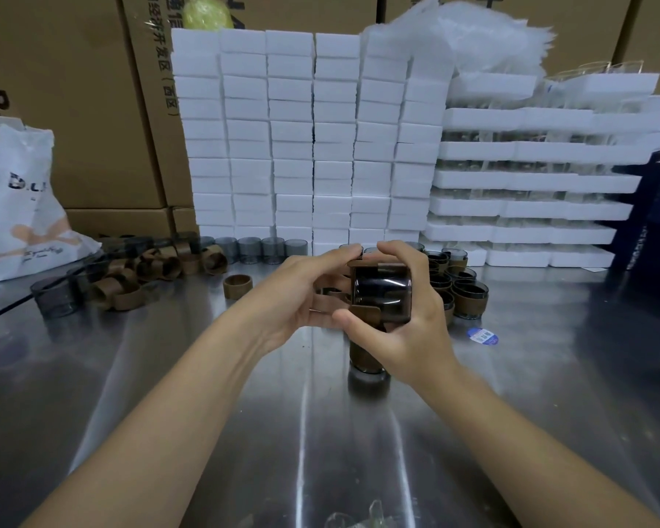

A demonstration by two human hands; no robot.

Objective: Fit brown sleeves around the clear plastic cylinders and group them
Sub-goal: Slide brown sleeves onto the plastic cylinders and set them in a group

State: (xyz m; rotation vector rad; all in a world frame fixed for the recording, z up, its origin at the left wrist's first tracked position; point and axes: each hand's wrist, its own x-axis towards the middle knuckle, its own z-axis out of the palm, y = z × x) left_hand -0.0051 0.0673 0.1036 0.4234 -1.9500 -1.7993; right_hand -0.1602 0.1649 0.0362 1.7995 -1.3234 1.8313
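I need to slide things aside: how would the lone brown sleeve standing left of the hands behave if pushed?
The lone brown sleeve looks thin and hollow, so probably light and easily squashed. On the glossy metal table it would likely slide; tipped on edge, it could roll.

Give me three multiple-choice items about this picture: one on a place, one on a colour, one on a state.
1. Where do the finished sleeved cylinders stand?
A. right of the hands
B. on the foam blocks
C. inside the bag

2. What colour is the round sticker on the table?
A. red
B. blue
C. green

3. The cylinder in the hands is:
A. standing on the table
B. held in the air by both hands
C. lying inside a carton

Answers: 1 A, the sleeved cylinders cluster right of the hands. 2 B, the sticker is blue. 3 B, the left hand and right hand hold the cylinder above the table.
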